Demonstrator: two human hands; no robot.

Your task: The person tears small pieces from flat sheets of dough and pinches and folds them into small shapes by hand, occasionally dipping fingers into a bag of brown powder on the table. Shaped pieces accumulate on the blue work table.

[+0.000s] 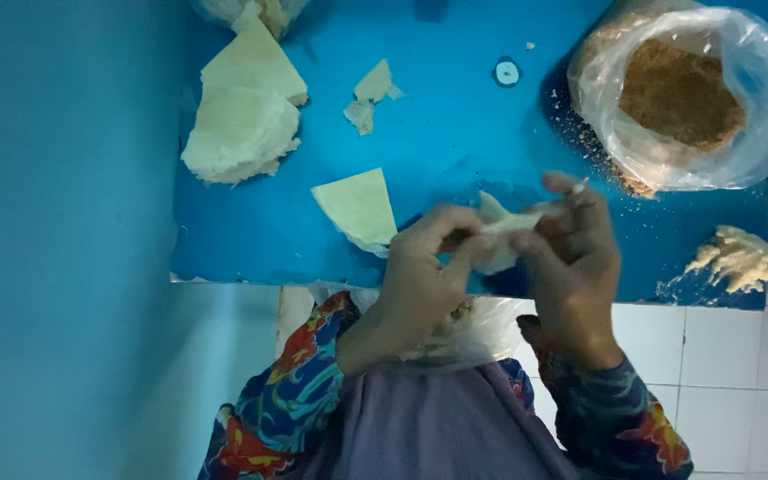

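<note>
Both hands, left hand (pixel 420 267) and right hand (pixel 571 258), pinch a thin, pale, limp pastry sheet (pixel 504 227) above the blue table (pixel 455 133).

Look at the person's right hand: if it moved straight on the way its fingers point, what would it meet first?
The right hand points up and away across the blue table. Beyond the pale wrapper it pinches, it would probably first meet the clear bag of brown crumbs; depth is uncertain.

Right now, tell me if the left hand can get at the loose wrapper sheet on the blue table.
Probably yes: the loose wrapper sheet lies flat just beside the left hand, nothing between them. But both hands now pinch a folded wrapper, which must be released first.
</note>
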